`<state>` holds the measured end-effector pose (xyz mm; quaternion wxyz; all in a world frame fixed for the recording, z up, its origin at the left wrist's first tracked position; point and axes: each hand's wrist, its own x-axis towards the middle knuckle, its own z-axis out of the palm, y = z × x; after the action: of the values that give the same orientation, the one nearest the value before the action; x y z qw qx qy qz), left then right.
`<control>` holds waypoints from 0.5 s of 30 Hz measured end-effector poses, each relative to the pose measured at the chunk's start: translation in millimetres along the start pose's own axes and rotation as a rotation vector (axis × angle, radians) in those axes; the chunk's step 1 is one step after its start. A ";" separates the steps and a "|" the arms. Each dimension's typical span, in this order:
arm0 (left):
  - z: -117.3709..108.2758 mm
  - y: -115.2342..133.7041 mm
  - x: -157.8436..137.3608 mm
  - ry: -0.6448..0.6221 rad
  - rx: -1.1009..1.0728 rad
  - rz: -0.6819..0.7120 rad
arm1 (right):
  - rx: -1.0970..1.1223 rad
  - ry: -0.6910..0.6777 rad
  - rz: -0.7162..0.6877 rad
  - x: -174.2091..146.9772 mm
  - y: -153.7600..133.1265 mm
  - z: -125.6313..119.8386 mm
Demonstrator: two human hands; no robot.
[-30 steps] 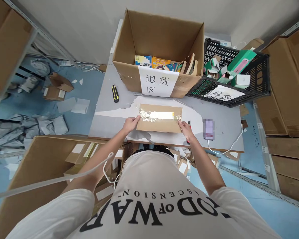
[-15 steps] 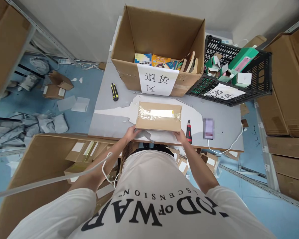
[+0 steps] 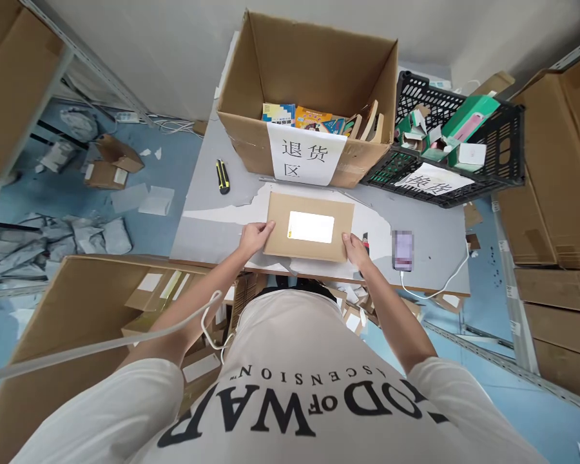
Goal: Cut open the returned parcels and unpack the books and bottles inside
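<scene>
A brown cardboard box (image 3: pixel 276 222) is held near the table's front edge, a white label (image 3: pixel 310 227) on the face turned toward me. My left hand (image 3: pixel 256 237) grips its left side, thumb on the face and fingers behind. On the opposite side, my right hand (image 3: pixel 355 249) pinches the right edge in the same way. Just behind the right hand lies a red and black box cutter (image 3: pixel 366 240), partly covered by it. A yellow and black box cutter (image 3: pixel 223 177) rests farther back on the left of the table.
A large open carton (image 3: pixel 249 145) of books stands at the back, beside a black plastic crate (image 3: pixel 507 148) with green boxes. A phone (image 3: pixel 403 250) on a white cable lies to the right. Below left is a big carton (image 3: pixel 53 322) of parcels.
The box has been turned so a plain face with a white label shows instead of the taped face. Both hands have moved up along its sides.
</scene>
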<state>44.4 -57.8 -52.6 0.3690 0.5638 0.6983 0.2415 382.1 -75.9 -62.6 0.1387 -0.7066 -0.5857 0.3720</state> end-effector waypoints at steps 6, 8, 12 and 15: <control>10.6 -4.6 12.4 0.014 0.002 -0.074 | -0.017 -0.052 0.097 21.9 -4.0 0.4; 12.5 -8.0 16.0 0.011 -0.009 -0.083 | 0.000 -0.054 0.116 28.4 -3.5 1.3; 15.2 -22.8 20.0 -0.050 -0.259 -0.165 | 0.165 -0.043 0.096 32.3 10.1 5.6; 15.7 -45.0 12.7 -0.113 -0.506 -0.245 | 0.380 -0.015 0.082 24.2 32.7 11.9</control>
<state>28.2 -57.9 -99.2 0.5628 0.3778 0.6571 0.3299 398.5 -65.3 -100.2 0.2500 -0.6883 -0.4766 0.4865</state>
